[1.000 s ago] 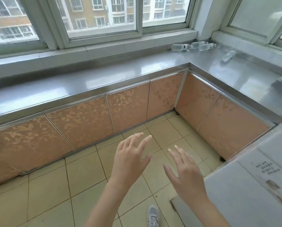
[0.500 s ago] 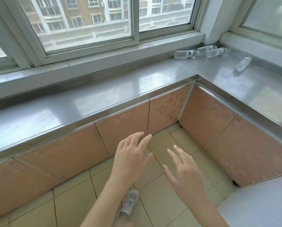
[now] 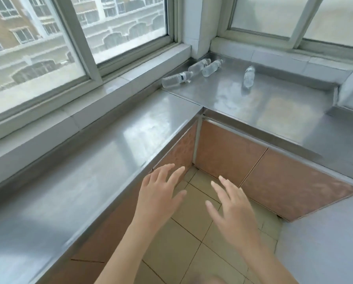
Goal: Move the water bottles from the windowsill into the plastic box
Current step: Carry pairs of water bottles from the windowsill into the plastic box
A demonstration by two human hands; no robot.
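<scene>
Several clear water bottles lie on their sides in the far corner of the steel windowsill (image 3: pixel 222 99). One bottle (image 3: pixel 176 79) lies nearest the left window, two more (image 3: pixel 199 66) (image 3: pixel 212 68) lie side by side behind it, and a fourth bottle (image 3: pixel 249 76) lies apart to the right. My left hand (image 3: pixel 160 192) and my right hand (image 3: pixel 232 206) hover with spread fingers over the floor, well short of the bottles, and both hold nothing. No plastic box is in view.
The steel ledge runs in an L along two windows, with orange cabinet fronts (image 3: pixel 233 152) beneath it. A tiled floor (image 3: pixel 183 240) fills the inner corner. A grey-white surface (image 3: pixel 323 242) reaches in at the lower right, and a pale upright panel (image 3: pixel 352 87) stands at the right.
The view has moved forward and closer to the corner, so the bottles look larger and nearer. Both hands stay open and raised in front of me.
</scene>
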